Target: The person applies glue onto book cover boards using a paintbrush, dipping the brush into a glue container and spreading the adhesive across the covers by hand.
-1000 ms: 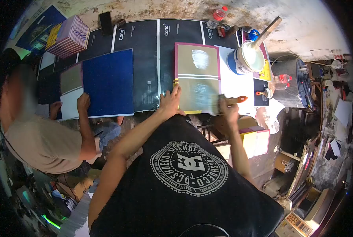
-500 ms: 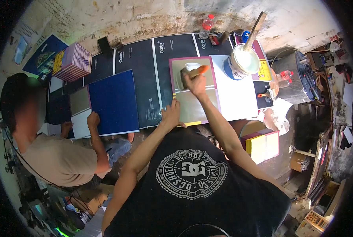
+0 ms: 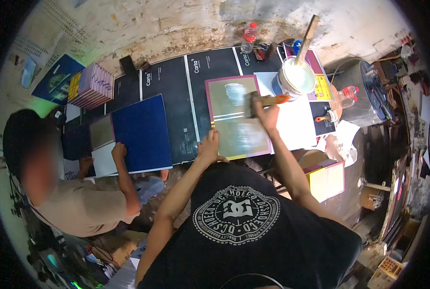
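My right hand (image 3: 267,115) is closed around a wide paintbrush (image 3: 274,100) with an orange-tipped handle. The brush is over the right side of a grey-brown cover board (image 3: 234,115) with maroon borders and a yellow lower edge. A whitish wet patch shows near the board's top, and streaky shine lies across its lower half. My left hand (image 3: 208,147) rests at the board's lower left corner, fingertips on the left edge and thumb spread toward the bottom edge. The bristles are blurred.
A bucket (image 3: 297,79) of white paste holding a wooden stick stands on white sheets (image 3: 294,123) at right. Behind are a red-capped bottle (image 3: 248,38) and a phone (image 3: 127,65). A co-worker (image 3: 87,202) at left handles a blue cover (image 3: 140,132) near stacked books (image 3: 92,86).
My right hand has swept the paintbrush from the board's upper middle down and right to its right edge. Streaks now show on the lower half. My left hand stays at the corner.
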The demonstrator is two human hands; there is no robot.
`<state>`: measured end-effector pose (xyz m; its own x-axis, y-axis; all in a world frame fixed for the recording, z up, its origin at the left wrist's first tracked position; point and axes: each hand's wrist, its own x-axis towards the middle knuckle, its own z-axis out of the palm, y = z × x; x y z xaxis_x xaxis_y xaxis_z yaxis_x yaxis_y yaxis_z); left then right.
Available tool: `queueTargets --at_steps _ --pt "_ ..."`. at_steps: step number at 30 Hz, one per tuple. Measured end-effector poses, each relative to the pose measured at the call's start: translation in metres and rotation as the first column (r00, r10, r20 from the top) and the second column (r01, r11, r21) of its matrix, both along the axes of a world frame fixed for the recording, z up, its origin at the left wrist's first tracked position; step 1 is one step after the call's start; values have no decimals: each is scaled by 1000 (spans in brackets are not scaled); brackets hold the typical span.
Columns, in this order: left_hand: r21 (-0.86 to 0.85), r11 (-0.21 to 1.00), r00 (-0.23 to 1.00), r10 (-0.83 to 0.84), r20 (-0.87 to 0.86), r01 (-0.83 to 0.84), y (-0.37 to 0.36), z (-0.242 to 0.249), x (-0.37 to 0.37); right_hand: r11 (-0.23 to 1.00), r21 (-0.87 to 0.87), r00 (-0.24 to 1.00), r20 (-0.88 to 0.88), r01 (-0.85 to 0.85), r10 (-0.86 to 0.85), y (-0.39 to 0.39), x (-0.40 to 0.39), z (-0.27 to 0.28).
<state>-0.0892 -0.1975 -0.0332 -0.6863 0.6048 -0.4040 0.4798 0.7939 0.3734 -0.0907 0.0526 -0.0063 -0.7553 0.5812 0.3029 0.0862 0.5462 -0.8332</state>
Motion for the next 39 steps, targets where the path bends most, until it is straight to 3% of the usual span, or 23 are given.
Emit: queueTargets --at_steps 1,3,4,6,7,10,13,14,15,16,19,21,25,27,28,29,31,33,34,35,37,39 --pt "-16 1000 1000 -5 17 5 0 4 0 998 0 998 11 -62 62 -18 -2 -10" --pt "26 1000 1000 -2 2 2 -2 3 1 973 -29 927 298 -228 226 -39 5 -15" --pt "45 999 1000 -2 -3 2 -5 3 2 961 147 944 273 -234 188 -35 13 -29" --pt "106 994 1000 -9 13 8 -11 -5 4 984 -165 864 485 -64 137 6 34 -43" --pt "146 989 1000 2 16 -4 -12 -10 2 979 -201 892 437 -29 117 21 46 -25" --pt "237 971 999 -4 -33 12 -20 -23 5 995 44 924 370 91 -100 56 70 -4" --pt "401 915 998 -39 -44 53 -27 -36 1 988 102 964 230 112 -133 31 64 -3" --pt "393 918 999 -38 -31 47 -28 -38 2 999 14 996 81 38 -39 10 62 -10" --pt "386 921 999 -39 -23 45 -27 -34 1 993 -109 973 232 44 -18 -17 60 -5" --pt "378 925 999 -43 -18 46 -26 -32 -1 995 -83 994 84 -61 68 -43 59 -5" --pt "341 937 997 -65 -36 74 -28 -35 -3 980 -45 856 481 -191 189 -65 78 -18" --pt "320 945 998 -60 -31 67 -27 -31 -1 964 -258 855 486 -57 180 -24 103 -25" --pt "387 920 997 -41 -61 62 -28 -37 3 979 120 783 588 166 -205 58 139 -8" --pt "435 896 995 -51 -89 85 -27 -51 -2 965 245 786 578 89 -219 69 145 6" --pt "454 886 994 -58 -97 96 -29 -53 -1 984 48 930 322 173 -179 52 140 15" --pt "446 891 996 -56 -73 83 -29 -55 1 988 -42 925 358 152 -127 37 135 28" --pt "427 902 998 -49 -34 59 -26 -46 -2 995 -15 977 190 -100 101 15 130 8" --pt "218 975 999 -43 -7 44 -19 -19 3 971 52 891 411 -234 193 12 127 -3" --pt "111 993 999 -35 0 34 -14 -8 5 983 56 900 414 -174 136 16 122 -4" --pt "92 995 999 -44 -26 46 -12 -8 5 996 -59 805 586 -73 94 32 117 1" --pt "58 997 996 -46 -77 50 -9 -8 7 993 107 853 522 -52 -12 67 102 1" --pt "39 998 996 -41 -75 44 -9 -7 9 851 520 931 340 -66 -135 85 72 6"
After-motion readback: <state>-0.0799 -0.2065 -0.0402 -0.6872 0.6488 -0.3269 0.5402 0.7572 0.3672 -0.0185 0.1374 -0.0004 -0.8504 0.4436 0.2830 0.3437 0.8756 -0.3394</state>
